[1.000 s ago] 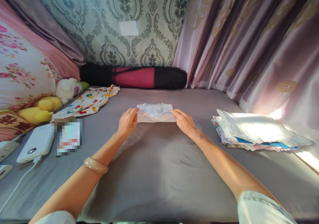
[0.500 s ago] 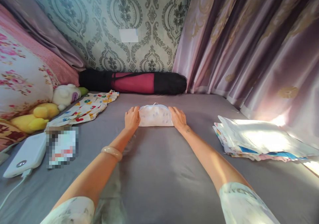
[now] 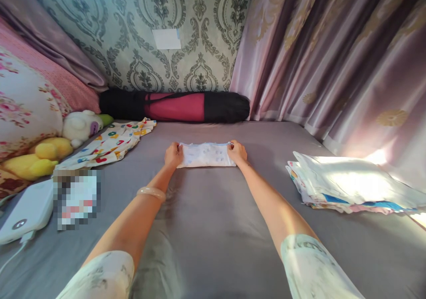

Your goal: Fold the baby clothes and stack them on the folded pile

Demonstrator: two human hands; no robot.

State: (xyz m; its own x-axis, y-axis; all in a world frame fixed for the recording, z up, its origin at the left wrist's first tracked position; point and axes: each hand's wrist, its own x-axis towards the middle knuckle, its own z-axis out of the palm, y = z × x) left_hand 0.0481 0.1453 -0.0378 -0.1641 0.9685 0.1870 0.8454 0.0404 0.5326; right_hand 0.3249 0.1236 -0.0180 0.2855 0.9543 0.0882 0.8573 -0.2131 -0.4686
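A small white folded cloth (image 3: pixel 207 155) with faint blue prints and a pale blue edge lies stretched flat on the grey bed sheet (image 3: pixel 213 228). At its left end my left hand (image 3: pixel 173 155) is closed, the fingers curled round the corner. My right hand (image 3: pixel 237 151) pinches the upper right corner between thumb and fingers. The cloth spans the gap between both hands. What kind of piece it is cannot be made out in its folded state.
On the right lies a stack of folded clothes (image 3: pixel 356 179). To the left are a patterned garment (image 3: pixel 109 143), plush toys (image 3: pixel 49 152), a white power bank (image 3: pixel 28 210) with a cable, and a blurred packet (image 3: pixel 79 201). A black and red roll bag (image 3: pixel 175 107) lies along the wall.
My fingers have gone from lying over the cloth's sides to gripping its ends. The cloth is now wider and flatter, its rounded top edge pulled straight. The view has shifted slightly.
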